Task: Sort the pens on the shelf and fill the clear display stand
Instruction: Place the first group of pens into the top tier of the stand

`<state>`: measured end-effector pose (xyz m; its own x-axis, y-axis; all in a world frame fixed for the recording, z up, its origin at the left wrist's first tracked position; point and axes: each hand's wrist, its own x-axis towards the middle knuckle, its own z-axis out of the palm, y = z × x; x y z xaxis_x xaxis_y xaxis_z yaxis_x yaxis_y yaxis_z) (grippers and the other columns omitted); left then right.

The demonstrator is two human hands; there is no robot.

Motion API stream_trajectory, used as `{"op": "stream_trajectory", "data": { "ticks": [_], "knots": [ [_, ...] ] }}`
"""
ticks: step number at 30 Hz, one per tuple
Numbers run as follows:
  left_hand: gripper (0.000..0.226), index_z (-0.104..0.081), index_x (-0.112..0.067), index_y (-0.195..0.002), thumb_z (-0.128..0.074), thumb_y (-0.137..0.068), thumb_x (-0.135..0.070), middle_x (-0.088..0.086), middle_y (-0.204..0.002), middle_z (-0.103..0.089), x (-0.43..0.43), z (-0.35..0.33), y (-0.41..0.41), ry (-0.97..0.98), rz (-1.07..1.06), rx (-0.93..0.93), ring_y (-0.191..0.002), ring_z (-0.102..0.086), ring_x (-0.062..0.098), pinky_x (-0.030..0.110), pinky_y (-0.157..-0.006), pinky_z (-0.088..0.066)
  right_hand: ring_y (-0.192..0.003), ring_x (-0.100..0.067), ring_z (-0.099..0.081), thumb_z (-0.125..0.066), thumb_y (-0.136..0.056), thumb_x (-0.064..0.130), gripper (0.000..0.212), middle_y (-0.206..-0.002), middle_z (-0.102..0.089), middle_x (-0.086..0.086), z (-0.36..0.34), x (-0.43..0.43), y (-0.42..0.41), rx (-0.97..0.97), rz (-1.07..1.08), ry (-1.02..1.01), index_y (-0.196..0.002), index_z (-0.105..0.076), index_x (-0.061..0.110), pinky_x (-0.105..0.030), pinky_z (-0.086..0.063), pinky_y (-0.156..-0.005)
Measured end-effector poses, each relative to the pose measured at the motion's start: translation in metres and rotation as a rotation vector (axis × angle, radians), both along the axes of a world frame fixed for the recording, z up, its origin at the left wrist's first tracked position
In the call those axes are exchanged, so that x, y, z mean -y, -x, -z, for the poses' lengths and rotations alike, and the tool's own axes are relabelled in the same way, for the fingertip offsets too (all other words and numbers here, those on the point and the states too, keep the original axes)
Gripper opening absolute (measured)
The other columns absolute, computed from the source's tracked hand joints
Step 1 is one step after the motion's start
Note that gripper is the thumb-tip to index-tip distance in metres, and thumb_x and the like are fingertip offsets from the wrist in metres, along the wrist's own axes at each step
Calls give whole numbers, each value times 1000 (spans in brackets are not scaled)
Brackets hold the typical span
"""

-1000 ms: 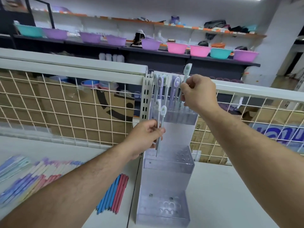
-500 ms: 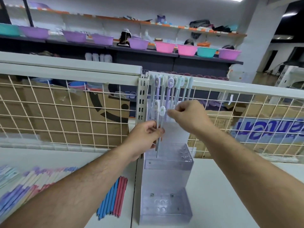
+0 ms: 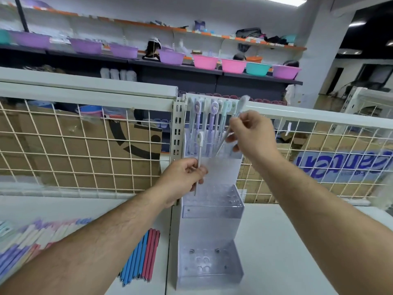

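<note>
Since half a second ago my right hand [image 3: 252, 135] has drawn away from the left and lifted toward the top of the stand, taking one of the two pens with it. My left hand [image 3: 180, 179] now holds a single pen where it had a pair.

The right fingers [image 3: 231, 139] are clamped on the tilted pen [image 3: 242, 104]. Its blurred cap leans up and to the right, and its tip points down at the top tier. The left fingers [image 3: 192, 167] are curled round the white pen [image 3: 199, 139], which is held upright just in front of the stand, cap up.

The clear display stand [image 3: 210, 211] sits on the white shelf [image 3: 287, 241], its back against the wire grid [image 3: 85, 145]. A row of purple and mint standing pens [image 3: 214, 116] fills its top tier (I cannot count them through the blur).

On the shelf to the left of the stand lie the blue and red pens [image 3: 140, 256], bunched side by side. Farther left is a spread of pastel pens [image 3: 25, 241]. Coloured basins [image 3: 205, 61] line the far wall racks.
</note>
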<state>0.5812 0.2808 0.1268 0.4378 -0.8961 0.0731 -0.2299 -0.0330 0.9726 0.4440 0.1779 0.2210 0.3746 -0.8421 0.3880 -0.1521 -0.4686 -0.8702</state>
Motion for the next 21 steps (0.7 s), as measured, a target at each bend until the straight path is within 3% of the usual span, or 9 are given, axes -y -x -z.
{"op": "stream_trajectory", "data": {
  "ticks": [8, 14, 19, 21],
  "knots": [
    [12, -71, -22, -92, -61, -98, -24, 8, -93, -72, -2, 0, 1, -3, -11, 23, -94, -68, 22, 33, -77, -56, -74, -17, -73, -57, -103, 23, 10, -87, -71, -6, -30, 24, -7, -31, 151, 124, -100, -63, 15, -37, -64, -63],
    [13, -71, -22, -92, -60, -98, -23, 10, -94, -72, -2, 0, 0, 0, -9, 31, -93, -68, 21, 36, -80, -57, -71, -15, -72, -59, -102, 23, 9, -85, -72, -5, -22, 28, -15, -140, 140, 146, -98, -65, 16, -26, -60, -57],
    [13, -72, -25, -92, -61, -98, -26, 8, -91, -71, -1, 3, -1, 2, -5, 34, -90, -67, 20, 31, -74, -56, -73, -22, -72, -62, -100, 21, 17, -75, -71, -6, -15, 30, -19, -334, 119, 235, -87, -69, 11, -47, -63, -72],
    [13, -72, -27, -93, -61, -98, -27, 7, -90, -71, 0, 4, -2, 4, -2, 36, -89, -67, 18, 30, -72, -53, -74, -25, -72, -64, -99, 24, 21, -76, -70, -7, -14, 30, -20, -373, 140, 257, -84, -69, 9, -48, -62, -73]
  ]
}}
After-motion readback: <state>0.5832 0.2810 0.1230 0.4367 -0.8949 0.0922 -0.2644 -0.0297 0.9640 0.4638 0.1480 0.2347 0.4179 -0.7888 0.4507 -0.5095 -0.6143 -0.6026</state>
